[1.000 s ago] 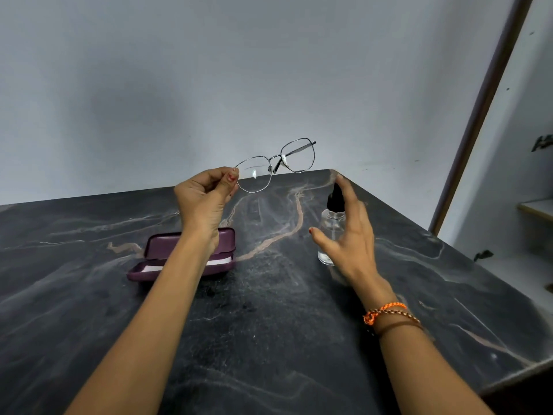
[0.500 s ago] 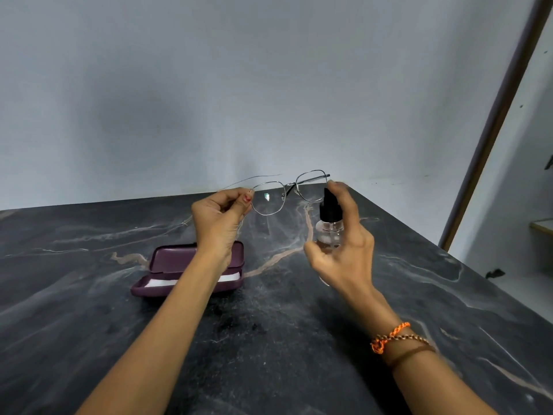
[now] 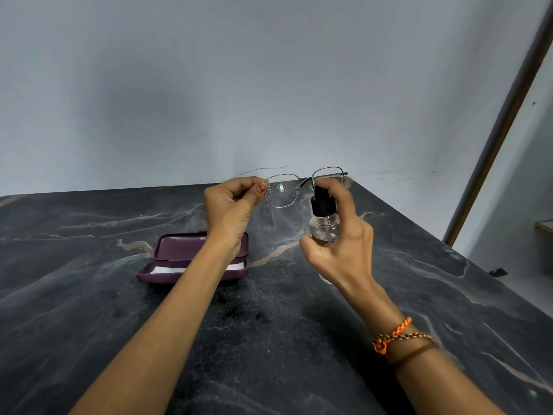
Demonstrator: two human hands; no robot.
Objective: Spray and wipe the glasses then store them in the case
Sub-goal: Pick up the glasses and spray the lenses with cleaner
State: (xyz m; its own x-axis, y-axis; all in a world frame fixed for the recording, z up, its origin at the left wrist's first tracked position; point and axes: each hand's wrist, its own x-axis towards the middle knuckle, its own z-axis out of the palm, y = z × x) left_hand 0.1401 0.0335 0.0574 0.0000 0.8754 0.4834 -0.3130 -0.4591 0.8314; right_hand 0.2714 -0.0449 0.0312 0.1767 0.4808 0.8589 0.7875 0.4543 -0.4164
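My left hand [image 3: 232, 205] pinches thin metal-framed glasses [image 3: 282, 191] by the left hinge and holds them in the air above the table. Small droplets speckle the left lens. My right hand [image 3: 341, 244] grips a small clear spray bottle [image 3: 324, 218] with a black pump top, index finger on the nozzle, just right of the lenses. The purple glasses case [image 3: 167, 253] lies open on the table behind my left forearm, with a white cloth [image 3: 163, 269] inside it.
The dark marble table [image 3: 269, 339] ends at a right edge that runs diagonally toward me. A grey wall [image 3: 269, 85] stands close behind it. A brown door frame [image 3: 502, 124] and a shelf sit at the far right.
My right hand lifted the spray bottle off the table and brought it up beside the glasses. Droplets have appeared on the left lens. The glasses came lower and level.
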